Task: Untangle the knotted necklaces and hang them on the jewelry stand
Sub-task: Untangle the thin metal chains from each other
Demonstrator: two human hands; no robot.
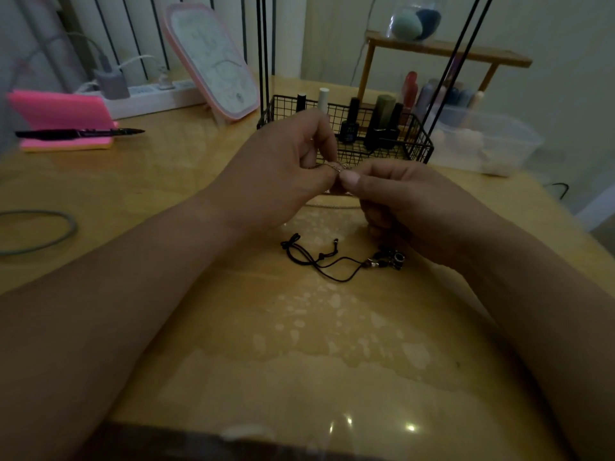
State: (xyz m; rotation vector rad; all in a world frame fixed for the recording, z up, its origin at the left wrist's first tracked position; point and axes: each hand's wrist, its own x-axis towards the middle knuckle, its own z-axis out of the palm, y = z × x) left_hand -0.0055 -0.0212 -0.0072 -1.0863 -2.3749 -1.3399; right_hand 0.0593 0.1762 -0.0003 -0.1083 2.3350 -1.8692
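Both my hands are raised over the middle of the wooden table point(166, 181). My left hand point(283, 174) and my right hand point(409, 201) pinch a thin metal chain necklace point(332, 166) between their fingertips, which almost touch. Part of the chain hangs in a loop point(332, 205) below the hands. A black cord necklace point(319, 257) with dark beads point(387, 257) lies on the table just under my right hand. Thin black rods point(264, 44) rise behind the hands; I cannot tell if they belong to the jewelry stand.
A black wire basket point(416, 138) with nail polish bottles stands right behind my hands. A pink-framed mirror point(213, 58) leans at the back. A pink holder point(63, 118) with a black pen point(80, 133), a power strip point(149, 94), a wooden shelf point(442, 51) and a plastic box point(492, 141) surround it.
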